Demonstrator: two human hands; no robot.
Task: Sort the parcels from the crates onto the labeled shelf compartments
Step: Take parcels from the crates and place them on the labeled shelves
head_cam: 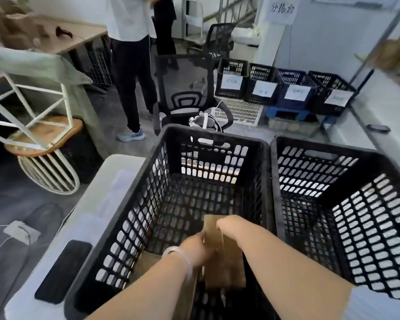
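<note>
Both hands inside blk crate (208,133): L hand (194,248) grips brown parcel (225,269) at left edge, R hand (229,224) curled over top edge. 2nd crate (321,146) just right of R hand.

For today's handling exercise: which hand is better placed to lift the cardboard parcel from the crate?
Probably the right hand: it curls over the top edge of the upright cardboard parcel; the left hand only holds its side.

The lower-centre crate (157,181) and the lower-right crate (379,204) are moulded in black, patterned with rows of oval slots. The cardboard parcel (226,271) is coloured plain brown. At upper right, a blue crate (289,77) is labelled in white.
</note>
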